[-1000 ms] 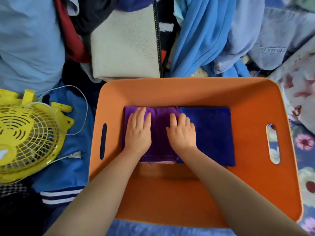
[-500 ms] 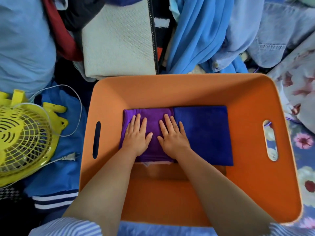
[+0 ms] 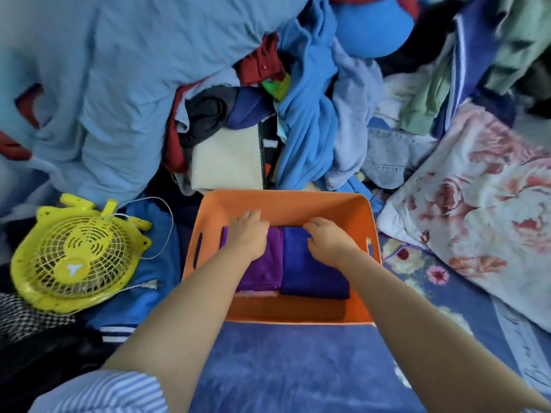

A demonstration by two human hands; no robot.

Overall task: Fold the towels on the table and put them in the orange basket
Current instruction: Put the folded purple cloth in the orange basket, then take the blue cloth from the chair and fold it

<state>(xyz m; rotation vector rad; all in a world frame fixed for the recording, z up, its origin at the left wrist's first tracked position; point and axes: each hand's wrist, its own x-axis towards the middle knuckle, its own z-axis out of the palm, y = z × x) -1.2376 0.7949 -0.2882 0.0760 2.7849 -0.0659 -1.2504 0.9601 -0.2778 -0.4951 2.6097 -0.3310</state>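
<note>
The orange basket [image 3: 283, 199] stands on a blue cloth in front of me. Inside it lie a folded purple towel [image 3: 267, 266] on the left and a folded dark blue towel [image 3: 311, 274] on the right, side by side. A pink edge [image 3: 256, 293] shows under the purple one. My left hand [image 3: 247, 234] is on the far end of the purple towel, fingers curled over its far edge. My right hand [image 3: 328, 241] is on the far end of the dark blue towel, with its fingers likewise curled at the edge by the basket's far wall.
A yellow fan [image 3: 77, 257] with a white cord lies left of the basket. A big heap of clothes [image 3: 307, 123] rises behind it, with a cream folded cloth [image 3: 226, 165]. A floral quilt [image 3: 477, 210] lies to the right.
The camera has pulled back and tilted up. Both hands slid from lying flat on the purple towel to the far ends of the towels; the right hand shifted onto the dark blue towel and the fingers curled.
</note>
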